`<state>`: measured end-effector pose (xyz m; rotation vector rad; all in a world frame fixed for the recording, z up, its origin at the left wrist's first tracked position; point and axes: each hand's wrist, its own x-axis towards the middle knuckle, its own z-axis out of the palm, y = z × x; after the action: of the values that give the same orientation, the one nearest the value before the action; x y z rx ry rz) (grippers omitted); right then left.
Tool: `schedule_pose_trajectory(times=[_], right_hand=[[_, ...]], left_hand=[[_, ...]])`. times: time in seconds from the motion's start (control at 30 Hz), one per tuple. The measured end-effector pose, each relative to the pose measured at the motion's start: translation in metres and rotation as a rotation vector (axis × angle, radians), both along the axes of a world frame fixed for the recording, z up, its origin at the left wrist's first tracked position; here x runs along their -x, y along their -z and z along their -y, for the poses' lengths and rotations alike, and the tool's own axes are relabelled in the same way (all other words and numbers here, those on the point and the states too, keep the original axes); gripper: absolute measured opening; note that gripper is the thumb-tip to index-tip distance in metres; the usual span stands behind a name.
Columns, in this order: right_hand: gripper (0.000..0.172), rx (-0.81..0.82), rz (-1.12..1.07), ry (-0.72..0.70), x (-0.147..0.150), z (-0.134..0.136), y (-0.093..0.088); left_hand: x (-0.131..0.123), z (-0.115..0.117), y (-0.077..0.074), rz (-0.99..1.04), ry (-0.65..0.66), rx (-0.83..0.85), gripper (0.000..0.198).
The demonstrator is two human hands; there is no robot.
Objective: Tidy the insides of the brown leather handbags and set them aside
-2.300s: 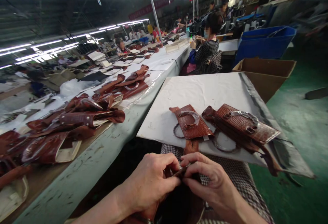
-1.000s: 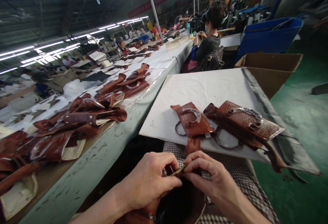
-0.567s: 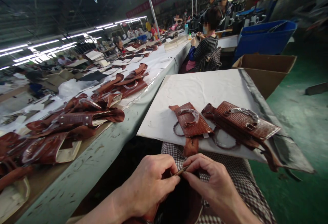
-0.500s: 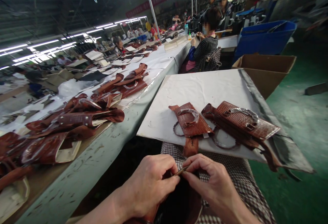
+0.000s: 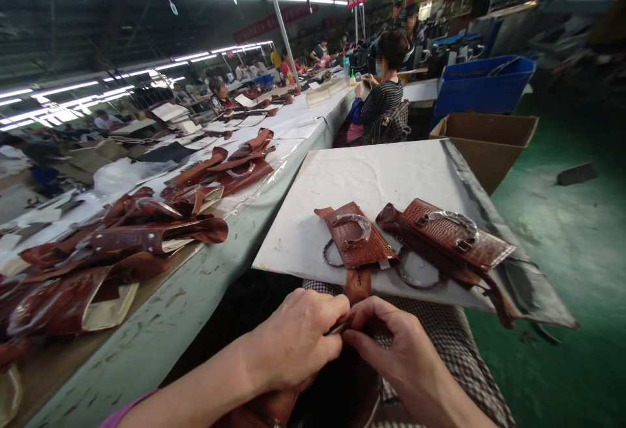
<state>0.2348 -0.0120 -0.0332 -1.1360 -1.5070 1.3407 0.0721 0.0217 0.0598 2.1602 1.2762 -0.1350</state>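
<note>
Over the lap, a brown leather bag (image 5: 274, 408) with a dark open inside is partly hidden by my arms. My left hand (image 5: 303, 336) pinches the bag's edge with thumb and forefinger. Right beside it, my right hand (image 5: 391, 340) pinches the same edge, the fingertips of both nearly touching. Just beyond the hands, a small brown bag (image 5: 364, 239) in crocodile-pattern leather lies on a white board (image 5: 337, 170), its flap hanging over the near edge. A second crocodile-pattern bag (image 5: 440, 226) with a plastic-wrapped handle lies to its right.
Several brown bags (image 5: 127, 239) are heaped on the long table (image 5: 195, 297) at the left. A person in a striped top (image 5: 386, 98) sits beyond the board. A cardboard box (image 5: 484, 147) and a blue bin (image 5: 482, 85) stand at the back right.
The view has shifted, so the board and its bags appear slightly left and lower. Both hands still pinch the edge, with my left fingers now covering more of it.
</note>
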Motion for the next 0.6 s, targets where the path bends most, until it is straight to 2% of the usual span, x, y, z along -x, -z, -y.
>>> schedule_pose_trajectory(times=[0.17, 0.3, 0.43, 0.6], right_hand=[[0.038, 0.214, -0.127, 0.031, -0.005, 0.011, -0.002], [0.025, 0.259, -0.033, 0.023, -0.008, 0.019, 0.001], [0.019, 0.257, -0.053, 0.035, -0.008, 0.02, 0.005], [0.015, 0.263, -0.07, 0.043, -0.01, 0.02, 0.008]], left_hand=[[0.001, 0.002, 0.003, -0.006, -0.025, -0.002, 0.019], [0.002, 0.006, 0.007, 0.106, -0.025, 0.002, 0.011], [0.003, 0.005, 0.011, 0.219, -0.03, 0.081, 0.025], [0.005, -0.002, 0.009, 0.273, -0.086, 0.2, 0.027]])
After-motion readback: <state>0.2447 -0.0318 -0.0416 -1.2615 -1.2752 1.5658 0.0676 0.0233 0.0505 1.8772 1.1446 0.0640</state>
